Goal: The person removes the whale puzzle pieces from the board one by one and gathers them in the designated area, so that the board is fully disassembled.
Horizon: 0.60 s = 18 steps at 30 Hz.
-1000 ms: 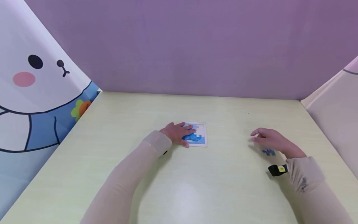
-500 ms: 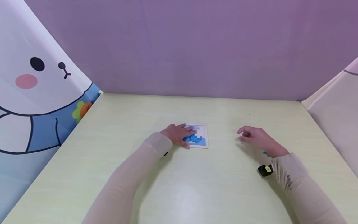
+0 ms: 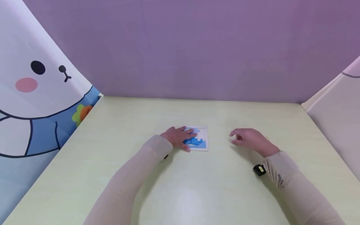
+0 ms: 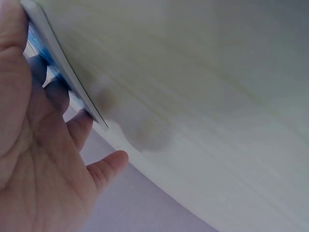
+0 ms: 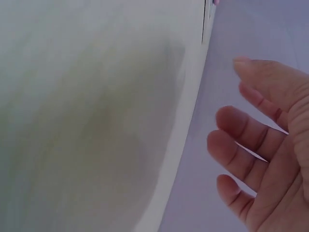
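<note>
A small square jigsaw puzzle [image 3: 202, 144] with a pale frame lies on the table, its picture blue with a white gap in it. My left hand [image 3: 176, 137] rests on its left side with fingers spread and covers part of the picture. In the left wrist view, the fingers lie over the puzzle's edge [image 4: 65, 67]. To the right, my right hand [image 3: 251, 140] hovers above the table with loosely curled fingers. Nothing shows between its thumb and fingers [image 5: 236, 123] in the right wrist view. Just behind that hand peeks the edge of a small orange-tinted piece [image 3: 267, 138].
The pale table [image 3: 180, 181] meets a purple backdrop [image 3: 197, 50] at its far edge. A printed cartoon panel [image 3: 42, 125] stands along the left, and a white panel [image 3: 334, 118] along the right. A black wrist camera [image 3: 259, 170] hangs below the right wrist.
My right hand has moved left toward the puzzle. The blue puzzle piece that showed under it is now hidden, while the orange-tinted piece's edge has come into sight. The left hand stays put.
</note>
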Motion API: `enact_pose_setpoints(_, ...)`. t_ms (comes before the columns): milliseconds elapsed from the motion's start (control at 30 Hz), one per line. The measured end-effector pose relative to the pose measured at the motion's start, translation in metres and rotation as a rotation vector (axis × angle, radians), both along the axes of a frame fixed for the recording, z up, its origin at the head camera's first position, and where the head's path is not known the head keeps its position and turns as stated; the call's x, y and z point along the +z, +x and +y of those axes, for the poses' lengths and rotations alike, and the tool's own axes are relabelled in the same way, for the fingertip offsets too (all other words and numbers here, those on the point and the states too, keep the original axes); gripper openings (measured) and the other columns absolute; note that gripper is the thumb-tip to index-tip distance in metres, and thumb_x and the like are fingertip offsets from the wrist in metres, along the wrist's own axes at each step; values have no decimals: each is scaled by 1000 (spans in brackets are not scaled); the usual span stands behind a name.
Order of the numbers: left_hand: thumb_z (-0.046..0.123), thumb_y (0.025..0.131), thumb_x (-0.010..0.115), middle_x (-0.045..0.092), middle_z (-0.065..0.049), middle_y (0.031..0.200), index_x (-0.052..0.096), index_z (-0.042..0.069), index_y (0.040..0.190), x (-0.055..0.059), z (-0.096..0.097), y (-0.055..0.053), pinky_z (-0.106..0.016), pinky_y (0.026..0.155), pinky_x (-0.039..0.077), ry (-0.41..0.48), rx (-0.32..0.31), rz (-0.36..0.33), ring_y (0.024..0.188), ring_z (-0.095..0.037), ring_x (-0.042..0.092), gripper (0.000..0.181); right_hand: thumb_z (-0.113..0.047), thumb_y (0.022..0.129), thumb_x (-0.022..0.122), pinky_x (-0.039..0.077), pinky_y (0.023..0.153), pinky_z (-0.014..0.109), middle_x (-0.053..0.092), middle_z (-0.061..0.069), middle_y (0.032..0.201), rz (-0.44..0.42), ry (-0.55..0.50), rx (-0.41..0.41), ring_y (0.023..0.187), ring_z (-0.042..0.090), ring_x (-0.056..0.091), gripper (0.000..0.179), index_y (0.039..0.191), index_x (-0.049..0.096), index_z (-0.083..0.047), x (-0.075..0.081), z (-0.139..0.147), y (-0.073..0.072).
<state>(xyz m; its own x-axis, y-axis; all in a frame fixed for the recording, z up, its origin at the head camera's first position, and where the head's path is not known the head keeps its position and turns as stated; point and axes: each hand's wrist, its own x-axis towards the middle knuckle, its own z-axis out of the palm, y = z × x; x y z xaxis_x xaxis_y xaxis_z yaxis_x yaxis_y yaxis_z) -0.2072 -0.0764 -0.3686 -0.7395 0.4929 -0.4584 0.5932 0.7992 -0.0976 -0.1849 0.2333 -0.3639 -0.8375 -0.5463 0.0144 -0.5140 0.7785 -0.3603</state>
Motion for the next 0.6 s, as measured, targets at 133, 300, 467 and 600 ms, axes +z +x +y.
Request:
enact_pose_setpoints(133,62,89,49,4,13,160,9,38,154,1,1,1,-45,109,29,-7,3,-2,146,-19,8,80,-13,83,71,43,61,27,53,-10,70,58,66,63,60,5,44,25,106,69,-2,1,-10,-2)
enact_pose_setpoints(300,62,89,49,4,13,160,8,38,154,2,0,2,-45,109,30,-8,5,-8,146,-19,8,80,-12,81,73,43,60,26,54,-10,69,86,122,114,60,5,44,26,105,72,-4,3,-24,-5)
enact_pose_setpoints(467,63,89,49,3,13,160,8,38,154,3,1,2,-44,108,30,-5,2,-3,146,-19,8,80,-11,80,73,42,58,25,51,-9,65,98,144,152,57,5,40,27,106,72,-3,6,-34,-7)
enact_pose_setpoints(600,63,89,49,4,13,160,8,38,154,2,1,1,-46,110,28,4,7,-8,147,-19,7,81,-12,82,71,40,58,25,50,-8,64,65,159,157,56,5,39,27,107,72,-3,5,-41,-10)
